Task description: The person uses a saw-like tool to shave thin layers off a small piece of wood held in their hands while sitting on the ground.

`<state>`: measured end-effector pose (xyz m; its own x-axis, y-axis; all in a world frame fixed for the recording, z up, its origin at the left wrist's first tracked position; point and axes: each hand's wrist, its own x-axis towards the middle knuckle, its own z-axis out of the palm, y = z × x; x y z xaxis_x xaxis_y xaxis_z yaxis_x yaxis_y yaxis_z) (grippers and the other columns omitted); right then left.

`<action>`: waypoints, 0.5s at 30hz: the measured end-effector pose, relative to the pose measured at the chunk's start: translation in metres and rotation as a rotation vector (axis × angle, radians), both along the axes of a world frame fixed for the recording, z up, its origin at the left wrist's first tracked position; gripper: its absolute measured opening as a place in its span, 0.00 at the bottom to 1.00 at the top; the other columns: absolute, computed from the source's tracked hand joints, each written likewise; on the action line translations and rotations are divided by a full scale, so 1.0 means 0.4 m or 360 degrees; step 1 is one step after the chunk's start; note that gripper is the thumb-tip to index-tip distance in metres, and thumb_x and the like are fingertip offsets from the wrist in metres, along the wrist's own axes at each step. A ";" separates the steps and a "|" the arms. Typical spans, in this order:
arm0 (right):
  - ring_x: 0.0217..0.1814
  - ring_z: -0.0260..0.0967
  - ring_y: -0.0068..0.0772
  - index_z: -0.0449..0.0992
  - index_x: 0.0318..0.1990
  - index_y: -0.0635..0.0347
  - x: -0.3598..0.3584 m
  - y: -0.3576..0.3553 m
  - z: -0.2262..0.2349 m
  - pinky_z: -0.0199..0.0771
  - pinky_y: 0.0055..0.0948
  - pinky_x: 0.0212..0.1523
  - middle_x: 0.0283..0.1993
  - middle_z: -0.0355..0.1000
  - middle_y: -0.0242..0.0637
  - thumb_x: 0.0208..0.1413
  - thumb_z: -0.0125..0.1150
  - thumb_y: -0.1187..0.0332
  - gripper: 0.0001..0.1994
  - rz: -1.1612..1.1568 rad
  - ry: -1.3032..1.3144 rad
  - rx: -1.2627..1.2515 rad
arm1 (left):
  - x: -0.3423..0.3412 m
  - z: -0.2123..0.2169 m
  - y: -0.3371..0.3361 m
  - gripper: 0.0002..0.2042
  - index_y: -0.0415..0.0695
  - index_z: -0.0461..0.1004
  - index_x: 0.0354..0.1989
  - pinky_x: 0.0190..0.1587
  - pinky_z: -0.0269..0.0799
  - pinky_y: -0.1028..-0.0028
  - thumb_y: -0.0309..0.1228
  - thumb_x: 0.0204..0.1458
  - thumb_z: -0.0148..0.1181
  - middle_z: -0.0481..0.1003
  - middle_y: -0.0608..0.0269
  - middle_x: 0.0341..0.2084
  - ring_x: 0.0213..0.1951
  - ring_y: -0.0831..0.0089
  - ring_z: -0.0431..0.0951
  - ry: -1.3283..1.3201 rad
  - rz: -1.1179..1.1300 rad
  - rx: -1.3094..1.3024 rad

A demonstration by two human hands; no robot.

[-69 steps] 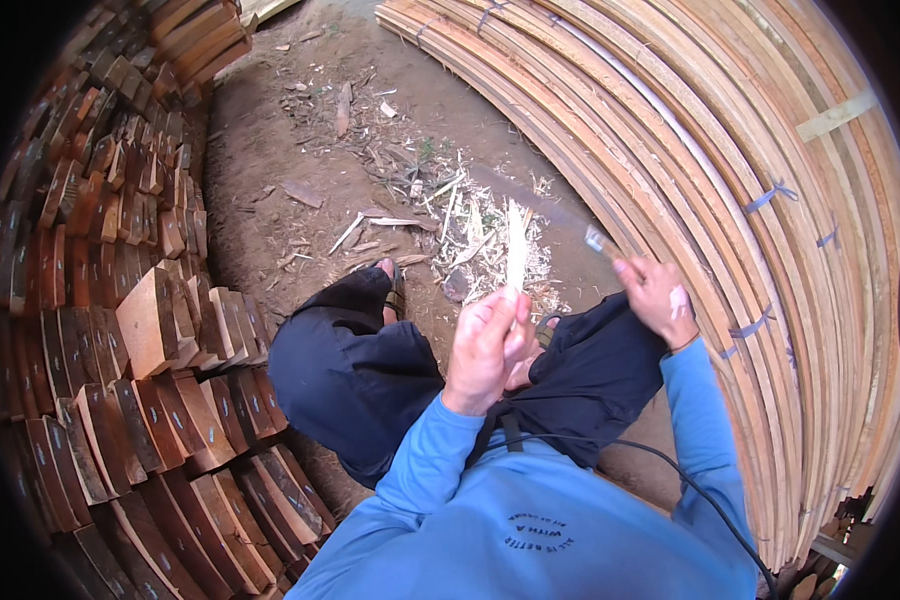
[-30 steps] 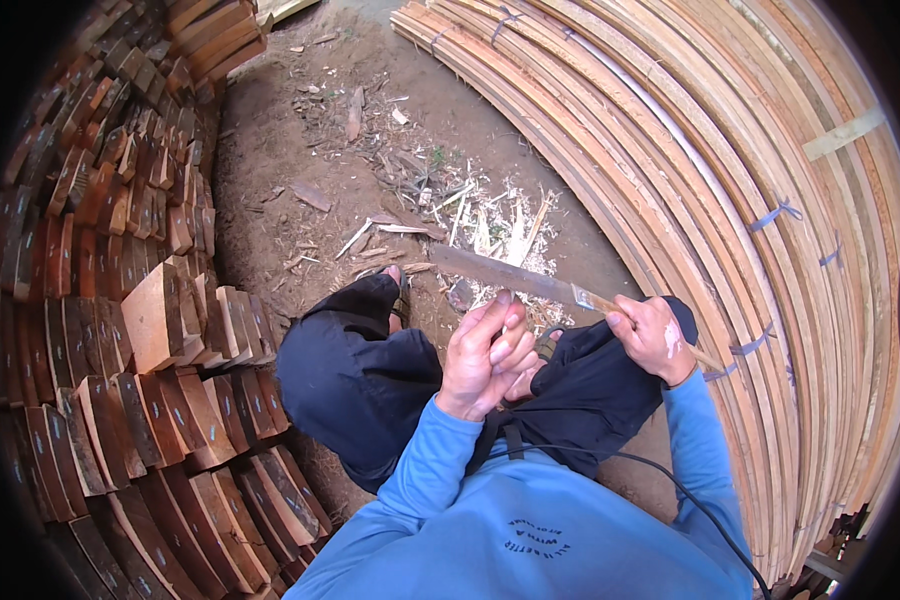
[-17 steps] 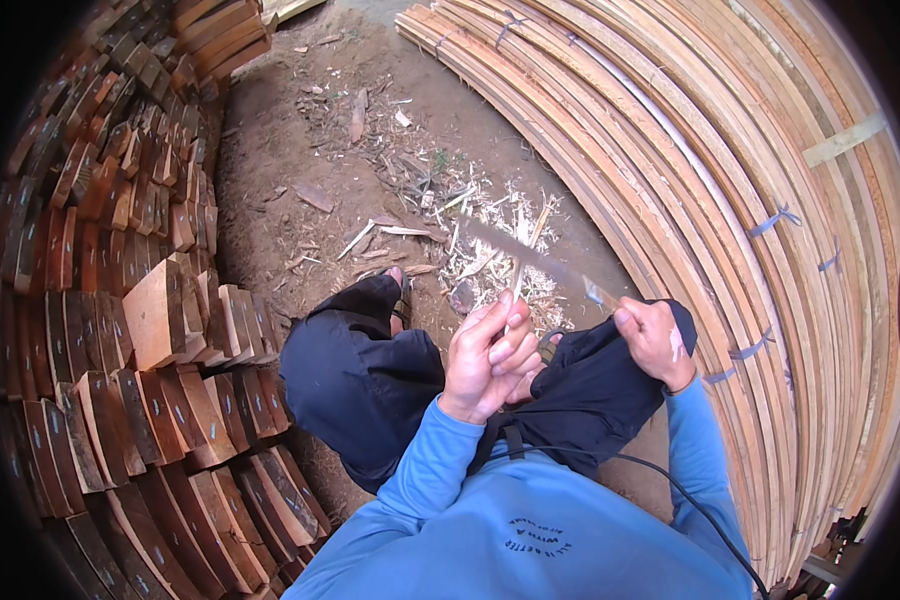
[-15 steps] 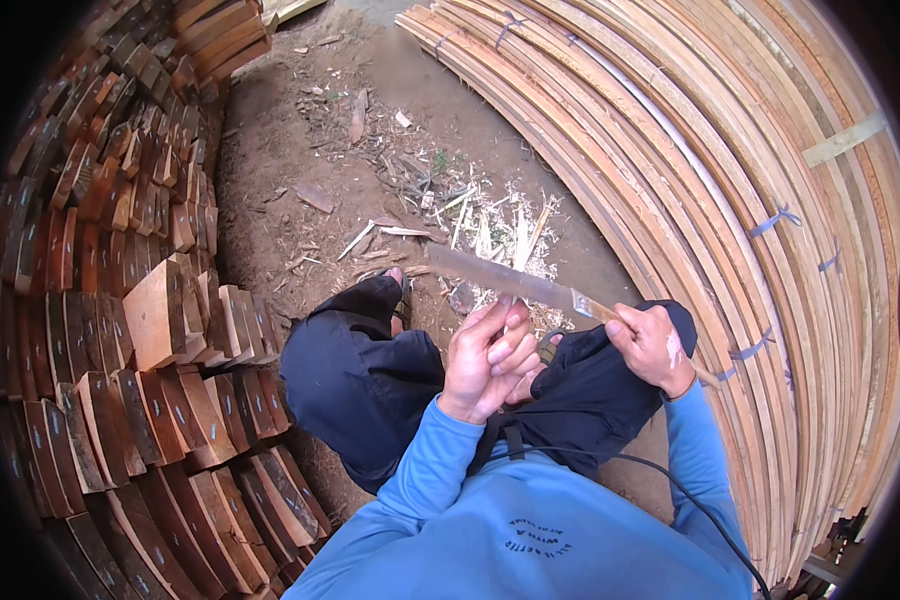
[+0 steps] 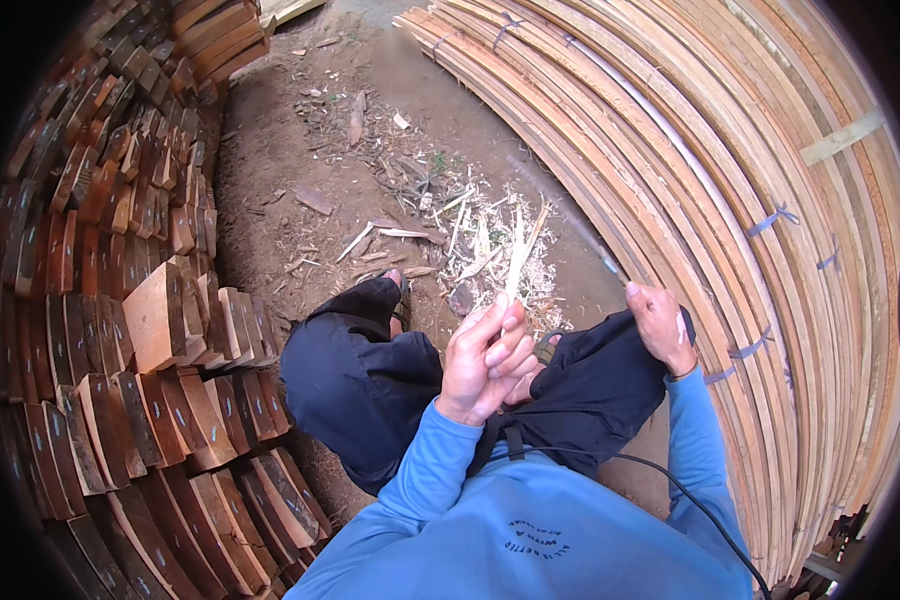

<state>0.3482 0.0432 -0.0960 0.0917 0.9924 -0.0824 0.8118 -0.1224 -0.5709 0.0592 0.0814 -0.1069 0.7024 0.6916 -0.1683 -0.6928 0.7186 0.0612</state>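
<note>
My left hand [image 5: 485, 360] grips a thin pale wooden stick [image 5: 516, 262] and holds it upright above my knees. My right hand [image 5: 662, 325] is closed on the handle of a long blade [image 5: 570, 225]. The blade points up and to the left, away from the stick, and is blurred by motion. The blade is clear of the stick. I sit with dark trousers [image 5: 370, 380] and blue sleeves, my hands apart over my lap.
Pale wood shavings [image 5: 470, 240] lie on the dirt ground [image 5: 290, 150] in front of my foot [image 5: 395, 285]. Stacked reddish wood blocks [image 5: 140, 320] rise on the left. Bundles of long curved wooden strips [image 5: 730, 180] tied with bands fill the right side.
The blade lay across the stick near my hands half a second ago; it has swung up and away to the right side. The stick now stands upright in my left hand.
</note>
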 end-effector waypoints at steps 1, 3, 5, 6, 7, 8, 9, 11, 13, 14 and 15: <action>0.21 0.56 0.55 0.67 0.22 0.65 -0.021 -0.003 0.020 0.58 0.44 0.26 0.18 0.57 0.54 0.68 0.52 0.49 0.28 0.0051 0.0061 -0.0005 | 0.000 -0.003 -0.001 0.16 0.46 0.64 0.33 0.17 0.47 0.80 0.39 0.74 0.36 0.56 0.77 0.11 0.12 0.85 0.51 -0.0003 -0.0007 -0.0016; 0.20 0.56 0.56 0.68 0.22 0.65 -0.054 -0.011 0.063 0.58 0.45 0.25 0.18 0.57 0.54 0.67 0.53 0.49 0.28 0.0205 0.0049 -0.0141 | 0.000 -0.012 -0.002 0.16 0.46 0.64 0.33 0.18 0.47 0.80 0.38 0.74 0.36 0.56 0.77 0.11 0.12 0.85 0.51 -0.0009 -0.0030 -0.0057; 0.19 0.56 0.57 0.68 0.23 0.65 -0.061 -0.011 0.070 0.58 0.45 0.24 0.18 0.57 0.54 0.66 0.54 0.49 0.27 0.0295 0.0029 -0.0169 | -0.001 -0.013 -0.002 0.16 0.46 0.64 0.33 0.18 0.47 0.80 0.38 0.74 0.36 0.56 0.77 0.11 0.13 0.85 0.51 -0.0007 -0.0049 -0.0065; 0.19 0.57 0.57 0.68 0.23 0.65 -0.057 -0.011 0.063 0.58 0.46 0.24 0.17 0.57 0.54 0.66 0.55 0.49 0.27 0.0304 0.0015 -0.0131 | -0.001 -0.012 -0.002 0.16 0.46 0.63 0.33 0.18 0.47 0.80 0.38 0.74 0.36 0.56 0.77 0.11 0.13 0.85 0.51 -0.0002 -0.0059 -0.0054; 0.19 0.58 0.58 0.68 0.23 0.65 -0.053 -0.011 0.057 0.58 0.46 0.24 0.17 0.58 0.54 0.66 0.55 0.49 0.27 0.0314 0.0002 -0.0093 | -0.001 -0.011 -0.003 0.16 0.46 0.63 0.33 0.18 0.47 0.80 0.38 0.74 0.36 0.56 0.77 0.11 0.13 0.85 0.50 0.0003 -0.0069 -0.0043; 0.20 0.61 0.58 0.70 0.23 0.64 -0.048 -0.007 0.053 0.59 0.47 0.25 0.19 0.60 0.55 0.67 0.54 0.49 0.26 0.0318 -0.0136 -0.0080 | 0.001 -0.011 -0.004 0.16 0.46 0.63 0.33 0.18 0.47 0.80 0.38 0.74 0.36 0.56 0.77 0.11 0.13 0.85 0.50 0.0005 -0.0074 -0.0019; 0.21 0.62 0.58 0.70 0.23 0.64 -0.036 0.001 0.039 0.59 0.47 0.25 0.19 0.60 0.56 0.67 0.53 0.50 0.27 0.0250 -0.0119 -0.0068 | 0.002 -0.010 -0.005 0.16 0.46 0.63 0.33 0.18 0.46 0.80 0.38 0.74 0.35 0.56 0.77 0.11 0.13 0.85 0.50 0.0006 -0.0081 0.0005; 0.22 0.63 0.58 0.70 0.23 0.65 -0.003 0.019 0.003 0.59 0.47 0.26 0.19 0.60 0.56 0.68 0.51 0.50 0.27 0.0117 -0.0079 -0.0034 | 0.000 0.002 -0.008 0.16 0.46 0.63 0.33 0.17 0.46 0.80 0.38 0.74 0.35 0.56 0.76 0.11 0.13 0.85 0.50 -0.0001 -0.0100 0.0052; 0.22 0.60 0.56 0.69 0.23 0.66 0.019 0.022 -0.005 0.59 0.45 0.27 0.20 0.58 0.55 0.70 0.49 0.51 0.27 0.0025 -0.0103 -0.0094 | -0.003 0.020 -0.008 0.16 0.45 0.63 0.33 0.17 0.46 0.80 0.38 0.74 0.35 0.56 0.76 0.11 0.13 0.85 0.50 -0.0026 -0.0113 0.0089; 0.22 0.59 0.55 0.69 0.23 0.66 0.030 0.015 -0.016 0.59 0.44 0.27 0.20 0.58 0.55 0.70 0.49 0.51 0.27 -0.0036 -0.0077 -0.0095 | -0.004 0.014 -0.005 0.16 0.45 0.63 0.33 0.17 0.46 0.80 0.38 0.74 0.36 0.56 0.76 0.11 0.13 0.85 0.50 -0.0003 -0.0086 0.0054; 0.22 0.58 0.54 0.69 0.23 0.66 0.028 0.015 -0.014 0.59 0.44 0.27 0.20 0.57 0.55 0.70 0.49 0.51 0.28 -0.0088 -0.0053 -0.0098 | -0.005 0.002 -0.002 0.16 0.45 0.63 0.33 0.17 0.46 0.80 0.38 0.74 0.36 0.56 0.76 0.11 0.13 0.85 0.50 0.0018 -0.0050 0.0018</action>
